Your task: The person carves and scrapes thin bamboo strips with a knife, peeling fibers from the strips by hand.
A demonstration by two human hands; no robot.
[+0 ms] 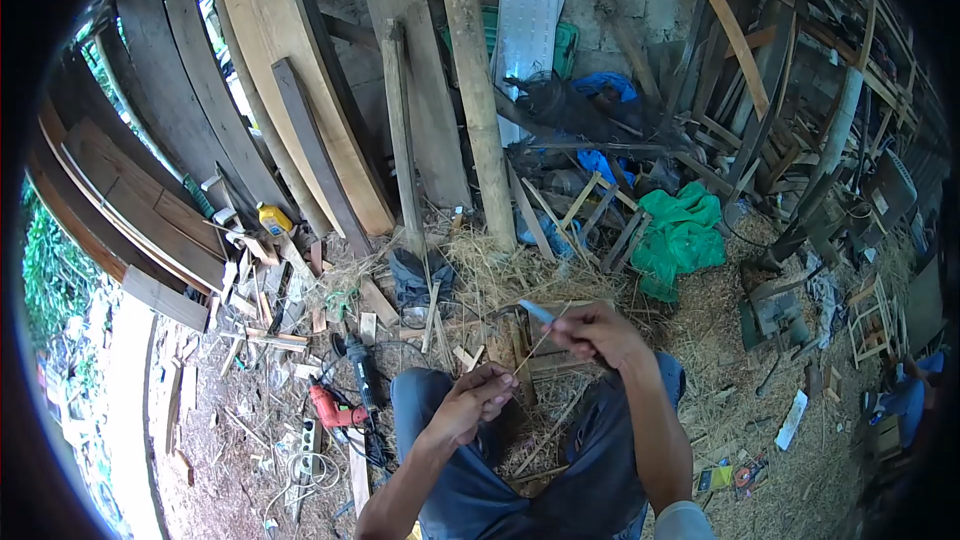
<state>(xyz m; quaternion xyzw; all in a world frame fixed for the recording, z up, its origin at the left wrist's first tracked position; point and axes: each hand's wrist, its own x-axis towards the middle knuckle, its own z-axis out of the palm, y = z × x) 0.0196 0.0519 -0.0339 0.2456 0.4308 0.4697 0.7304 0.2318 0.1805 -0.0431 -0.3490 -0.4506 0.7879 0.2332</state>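
floor (225, 505): was littered with wood scraps (377, 302)
left hand (468, 405): thin stick (538, 344) was pinched
right hand (605, 335): pale-blue tool (536, 311) was gripped

Rough woodworking workshop: long planks (265, 20) stood on end, red drill (335, 410), wood offcuts (378, 302), shavings (735, 420) underfoot.

No text, brand or number can be read; any markings on the yellow bottle (272, 219) and red power drill (334, 408) are too small to make out.
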